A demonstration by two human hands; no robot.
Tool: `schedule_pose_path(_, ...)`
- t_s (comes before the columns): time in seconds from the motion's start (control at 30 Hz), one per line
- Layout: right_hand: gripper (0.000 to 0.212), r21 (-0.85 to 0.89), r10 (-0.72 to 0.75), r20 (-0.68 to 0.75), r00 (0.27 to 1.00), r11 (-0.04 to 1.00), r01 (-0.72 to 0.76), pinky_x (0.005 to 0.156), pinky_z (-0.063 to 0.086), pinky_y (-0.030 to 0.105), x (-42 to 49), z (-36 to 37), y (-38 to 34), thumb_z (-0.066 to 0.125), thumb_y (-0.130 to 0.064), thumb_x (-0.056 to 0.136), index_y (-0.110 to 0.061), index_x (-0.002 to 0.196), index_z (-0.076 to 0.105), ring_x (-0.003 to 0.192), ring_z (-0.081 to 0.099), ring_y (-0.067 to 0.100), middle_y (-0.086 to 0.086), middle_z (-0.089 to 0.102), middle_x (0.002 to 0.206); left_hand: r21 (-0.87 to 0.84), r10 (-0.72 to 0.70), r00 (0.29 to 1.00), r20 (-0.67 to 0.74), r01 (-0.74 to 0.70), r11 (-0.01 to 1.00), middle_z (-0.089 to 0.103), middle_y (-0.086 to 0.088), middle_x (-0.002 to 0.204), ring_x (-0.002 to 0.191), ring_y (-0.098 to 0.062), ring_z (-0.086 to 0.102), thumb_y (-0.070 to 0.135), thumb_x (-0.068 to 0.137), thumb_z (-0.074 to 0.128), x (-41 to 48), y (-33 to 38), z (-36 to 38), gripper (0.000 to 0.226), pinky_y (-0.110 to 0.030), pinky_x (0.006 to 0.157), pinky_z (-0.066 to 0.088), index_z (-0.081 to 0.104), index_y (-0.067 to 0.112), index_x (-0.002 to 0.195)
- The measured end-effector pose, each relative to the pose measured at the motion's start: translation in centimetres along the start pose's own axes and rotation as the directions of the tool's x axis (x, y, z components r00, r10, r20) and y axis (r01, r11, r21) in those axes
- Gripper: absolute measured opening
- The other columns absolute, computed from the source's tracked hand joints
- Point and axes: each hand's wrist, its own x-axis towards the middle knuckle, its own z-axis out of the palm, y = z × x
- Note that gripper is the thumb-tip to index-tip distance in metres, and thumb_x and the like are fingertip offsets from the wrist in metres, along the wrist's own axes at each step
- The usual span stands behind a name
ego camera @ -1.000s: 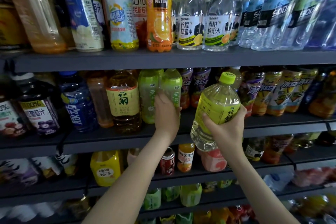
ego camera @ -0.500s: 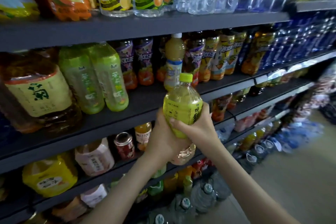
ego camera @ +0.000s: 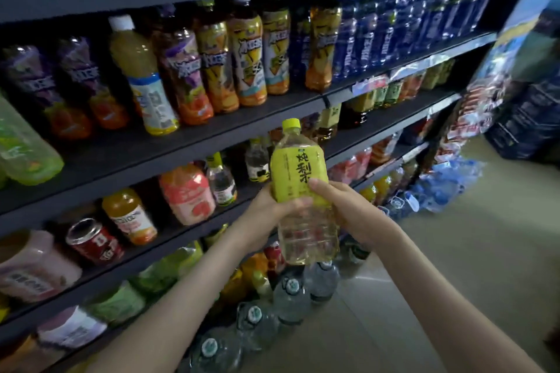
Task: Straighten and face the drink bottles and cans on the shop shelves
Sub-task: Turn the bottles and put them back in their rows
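Bottle (ego camera: 306,236) was off the shelf (ego camera: 181,157), held in air before the racks. L hand (ego camera: 269,209): fingers curled round its waist, just under the label (ego camera: 298,172). R hand (ego camera: 345,212): thumb on label, fingers wrapped behind. Long axis approx. vertical, cap (ego camera: 291,123) up, top leaning slightly left; label faced the viewer. Step, as judged: re-siting a stray bottle. Next move prob. needed a free slot, label kept outward.
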Motion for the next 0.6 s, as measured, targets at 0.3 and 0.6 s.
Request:
schedule_pose_path(0.3,0.069,-0.044,0.114,0.073,0.991,0.993,-0.111,0.092,0.054,0.042,2.1,-11.0,2.1,0.068,-0.058,0.067,-0.016,0.121,0.058,0.1,0.068,0.022,0.004,0.071,0.11,0.09,-0.108,0.988,-0.108,0.117,0.989,0.068,0.002,0.105,0.096,-0.012,0.066,0.013,0.077,0.076,7.6,-3.0,8.2,0.045,-0.026,0.081,0.055,0.053,0.028,0.112)
schedule_pose_path(0.6,0.084,-0.327,0.073,-0.213,0.974,0.935,-0.141,0.08,0.051,0.033,10.8,-14.1,2.0,0.08,-0.059,0.061,-0.014,0.113,0.031,0.098,0.055,0.017,-0.001,0.051,0.105,0.339,-0.095,0.953,-0.289,0.195,0.92,0.062,0.001,0.106,0.091,-0.019,0.065,0.042,0.042,0.083,16.5,-5.2,8.9,0.09,-0.044,0.079,0.056,0.035,0.03,0.118)
